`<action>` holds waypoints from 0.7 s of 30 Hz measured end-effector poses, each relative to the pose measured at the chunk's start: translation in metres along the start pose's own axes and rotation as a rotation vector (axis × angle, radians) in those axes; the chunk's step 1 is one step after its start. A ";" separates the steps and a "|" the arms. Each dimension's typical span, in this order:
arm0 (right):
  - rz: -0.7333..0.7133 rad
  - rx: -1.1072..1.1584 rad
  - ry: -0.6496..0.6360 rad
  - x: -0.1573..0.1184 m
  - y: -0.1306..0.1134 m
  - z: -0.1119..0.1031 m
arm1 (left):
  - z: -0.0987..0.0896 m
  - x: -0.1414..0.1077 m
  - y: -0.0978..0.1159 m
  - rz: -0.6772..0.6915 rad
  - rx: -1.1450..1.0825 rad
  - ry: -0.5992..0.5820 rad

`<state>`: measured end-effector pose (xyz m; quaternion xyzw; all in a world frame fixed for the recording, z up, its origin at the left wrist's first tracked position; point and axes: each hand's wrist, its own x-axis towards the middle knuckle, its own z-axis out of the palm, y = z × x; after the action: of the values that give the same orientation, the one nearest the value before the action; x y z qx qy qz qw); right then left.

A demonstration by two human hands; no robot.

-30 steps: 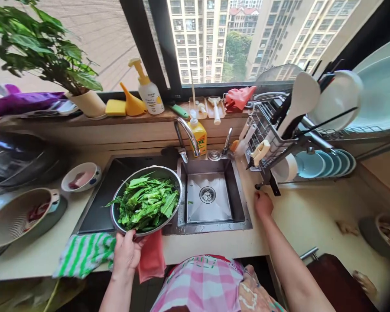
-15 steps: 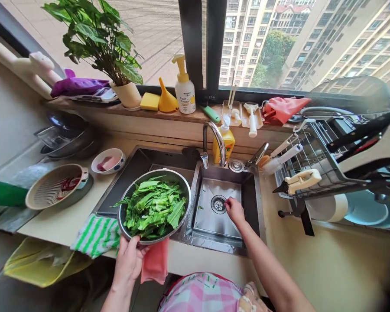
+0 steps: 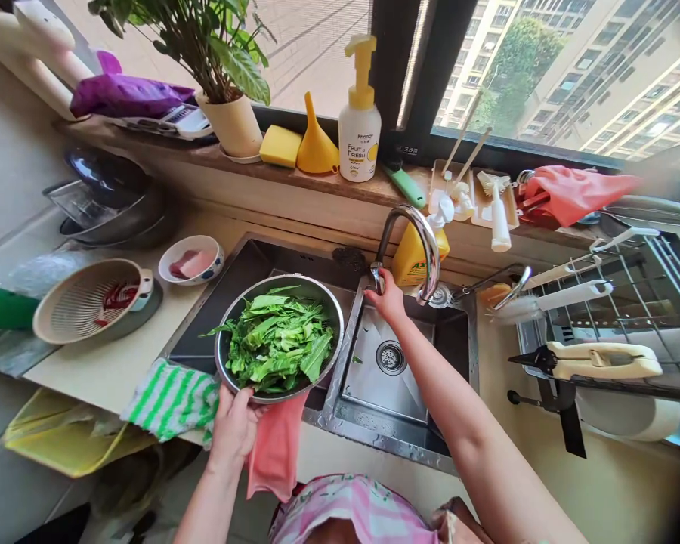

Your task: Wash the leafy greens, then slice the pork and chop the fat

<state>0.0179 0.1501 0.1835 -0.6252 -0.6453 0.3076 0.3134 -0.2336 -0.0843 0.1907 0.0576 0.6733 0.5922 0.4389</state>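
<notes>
My left hand [image 3: 238, 423] grips the near rim of a metal bowl [image 3: 224, 378], thumb over the edge and the other fingers partly hidden below. Chopped leafy greens [image 3: 277, 340] fill the bowl, which sits over the left part of the double sink. My right hand [image 3: 390, 301] reaches across the right basin [image 3: 374, 378] to the chrome faucet [image 3: 425, 242]. Its thumb and fingers are closed on the faucet handle [image 3: 377, 276] at the base. No water stream shows under the spout. A scrap of green leaf lies near the drain [image 3: 391, 357].
Left of the sink stand a colander [image 3: 62, 317] with red pieces and a small bowl [image 3: 212, 264] with pink meat. A striped cloth [image 3: 170, 400] drapes over the counter edge. On the right, scissors [image 3: 601, 361] hang from a dish rack [image 3: 629, 264]. Pump bottles line the back.
My right hand has moved from above the drain up to the faucet handle. My left hand still grips the bowl. The view has shifted, with the sill closer.
</notes>
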 end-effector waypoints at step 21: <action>0.347 0.015 -0.487 -0.014 0.138 0.062 | 0.024 0.029 0.010 -0.008 0.037 0.066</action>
<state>0.0538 0.1399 0.0361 -0.6317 -0.5825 0.5023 0.0968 -0.2397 -0.0468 0.1860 0.0435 0.6985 0.5795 0.4177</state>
